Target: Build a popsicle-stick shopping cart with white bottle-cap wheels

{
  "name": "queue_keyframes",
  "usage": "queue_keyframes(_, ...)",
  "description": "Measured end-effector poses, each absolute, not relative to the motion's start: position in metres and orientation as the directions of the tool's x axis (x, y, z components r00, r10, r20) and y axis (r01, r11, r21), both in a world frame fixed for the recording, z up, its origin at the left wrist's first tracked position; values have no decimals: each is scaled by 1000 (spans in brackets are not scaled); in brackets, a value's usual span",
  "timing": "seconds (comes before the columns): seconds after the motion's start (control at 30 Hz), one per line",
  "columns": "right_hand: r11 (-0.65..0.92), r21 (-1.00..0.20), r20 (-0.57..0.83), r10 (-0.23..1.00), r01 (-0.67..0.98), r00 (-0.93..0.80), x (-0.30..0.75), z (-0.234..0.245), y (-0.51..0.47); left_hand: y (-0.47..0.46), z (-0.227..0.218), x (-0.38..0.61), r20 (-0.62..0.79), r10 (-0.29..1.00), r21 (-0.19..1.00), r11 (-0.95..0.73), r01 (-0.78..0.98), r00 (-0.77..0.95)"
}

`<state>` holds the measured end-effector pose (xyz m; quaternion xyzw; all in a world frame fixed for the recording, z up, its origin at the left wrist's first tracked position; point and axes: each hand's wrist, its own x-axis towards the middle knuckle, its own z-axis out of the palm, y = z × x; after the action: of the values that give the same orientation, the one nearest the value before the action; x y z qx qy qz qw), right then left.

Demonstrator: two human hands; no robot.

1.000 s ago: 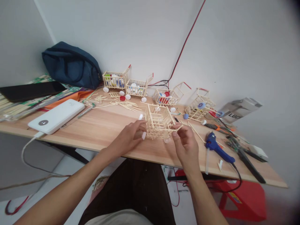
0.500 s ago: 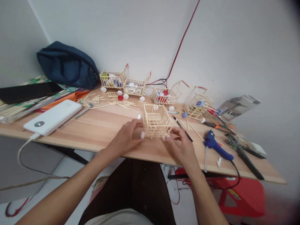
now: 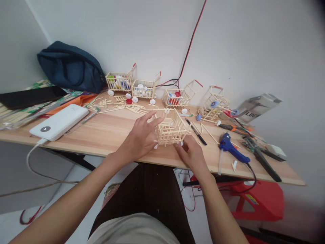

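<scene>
A small shopping cart of wooden sticks [image 3: 171, 132] with white wheels stands near the table's front edge, between my hands. My left hand [image 3: 143, 134] grips its left side, the fingers over the upper edge and the thumb low by the white wheel. At the lower right corner, my right hand [image 3: 189, 149] is closed round the cart's base beside another wheel [image 3: 181, 143]. Part of the cart's left side is hidden behind my fingers. A black pen [image 3: 196, 132] lies just right of the cart.
Finished-looking stick carts [image 3: 143, 89] stand along the wall, several holding bottle caps. Loose sticks [image 3: 132, 108] lie before them. A white power bank [image 3: 59, 122] and dark blue bag [image 3: 71, 67] are left; a blue glue gun [image 3: 232, 149] and black-handled pliers [image 3: 262, 159] are right.
My left hand has risen, its fingers now reaching over the cart's upper left edge. My right hand has shifted in under the lower right corner. The view has tilted slightly.
</scene>
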<state>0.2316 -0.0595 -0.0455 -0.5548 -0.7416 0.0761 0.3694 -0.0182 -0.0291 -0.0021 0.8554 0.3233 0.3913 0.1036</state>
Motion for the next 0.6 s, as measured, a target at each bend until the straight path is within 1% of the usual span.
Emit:
queue_keyframes(0.1, 361, -498, 446, 886, 788, -125, 231, -47, -61, -36, -2, -16, 607, 608, 425, -792, 438, 511)
queue_keyframes(0.3, 322, -454, 441, 891, 831, -105, 225, -50, -65, -53, -20, -5, 645, 648, 467, -754, 461, 406)
queue_keyframes(0.43, 309, -443, 425, 899, 842, -106, 224, -51, -67, -49, -31, 1, 628, 682, 498, -722, 480, 374)
queue_keyframes(0.53, 308, -470, 405, 908, 827, -108, 223, -52, -68, -40, -33, 0, 629, 713, 561, -693, 453, 311)
queue_keyframes(0.6, 307, -532, 407, 910, 789, -80, 224, -52, -69, -36, -32, -1, 604, 754, 619, -648, 444, 258)
